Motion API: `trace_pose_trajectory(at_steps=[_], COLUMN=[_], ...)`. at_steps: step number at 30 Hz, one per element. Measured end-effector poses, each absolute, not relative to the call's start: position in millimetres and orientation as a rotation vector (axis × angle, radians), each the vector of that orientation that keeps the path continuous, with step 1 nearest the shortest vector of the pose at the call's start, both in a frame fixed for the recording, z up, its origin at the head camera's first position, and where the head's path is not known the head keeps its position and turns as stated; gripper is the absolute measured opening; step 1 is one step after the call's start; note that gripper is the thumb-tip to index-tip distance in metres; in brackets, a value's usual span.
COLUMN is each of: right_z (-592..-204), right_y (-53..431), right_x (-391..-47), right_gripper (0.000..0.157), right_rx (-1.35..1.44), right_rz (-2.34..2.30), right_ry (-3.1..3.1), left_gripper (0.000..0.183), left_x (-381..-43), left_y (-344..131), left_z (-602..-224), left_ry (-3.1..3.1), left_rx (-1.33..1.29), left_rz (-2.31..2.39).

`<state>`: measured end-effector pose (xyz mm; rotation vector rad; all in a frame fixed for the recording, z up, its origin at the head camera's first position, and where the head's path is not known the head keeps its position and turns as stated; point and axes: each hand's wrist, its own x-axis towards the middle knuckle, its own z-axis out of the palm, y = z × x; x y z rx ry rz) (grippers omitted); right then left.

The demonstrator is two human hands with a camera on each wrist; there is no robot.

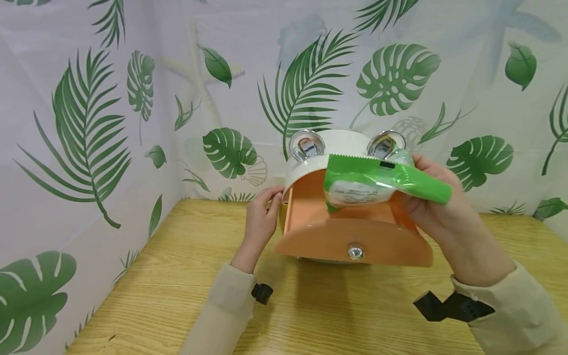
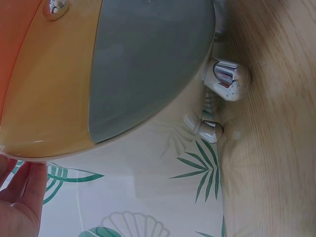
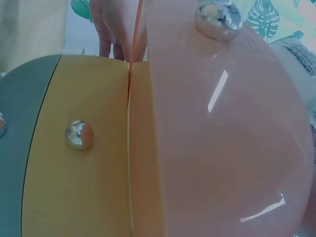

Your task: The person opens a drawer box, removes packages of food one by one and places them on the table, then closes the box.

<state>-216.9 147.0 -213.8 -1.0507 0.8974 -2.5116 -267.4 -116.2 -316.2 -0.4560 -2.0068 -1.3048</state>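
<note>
A round, alarm-clock-shaped drawer box with a white shell (image 1: 346,140) stands on the table, its orange top drawer (image 1: 319,241) pulled out toward me. My right hand (image 1: 448,217) grips a green and white plastic packet (image 1: 359,190) by one end, above the opened drawer. At the shell's left edge, my left hand (image 1: 262,214) rests its fingers against the side; the left wrist view shows these fingers (image 2: 34,190) fairly straight beside the yellow middle drawer (image 2: 54,84). Below that drawer, the grey-blue bottom drawer (image 2: 153,64) is closed.
Two chrome bells (image 1: 307,146) top the box, and chrome feet (image 2: 229,81) hold it off the wooden table (image 1: 177,276). Each drawer front shown with a knob has a round chrome one (image 3: 79,135). A leaf-printed cloth (image 1: 230,98) hangs close behind.
</note>
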Motion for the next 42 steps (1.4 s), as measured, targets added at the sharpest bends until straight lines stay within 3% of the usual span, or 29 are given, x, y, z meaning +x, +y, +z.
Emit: trace_pose_trajectory(at_steps=[13, 42], right_z=[-214.1, -217.1], right_y=[162.3, 197.1], right_x=[-218.9, -214.2], right_gripper=[0.027, 0.042], right_rx=[-1.138, -0.992], right_rz=[-2.555, -2.643], right_ry=[0.637, 0.306], left_gripper=[0.02, 0.02], left_x=[-266.3, -267.2], left_y=[-116.7, -117.2], left_z=[-314.1, -315.6], left_ry=[-2.02, -2.021], left_rx=[-0.457, -0.462], left_rz=[-1.314, -1.31])
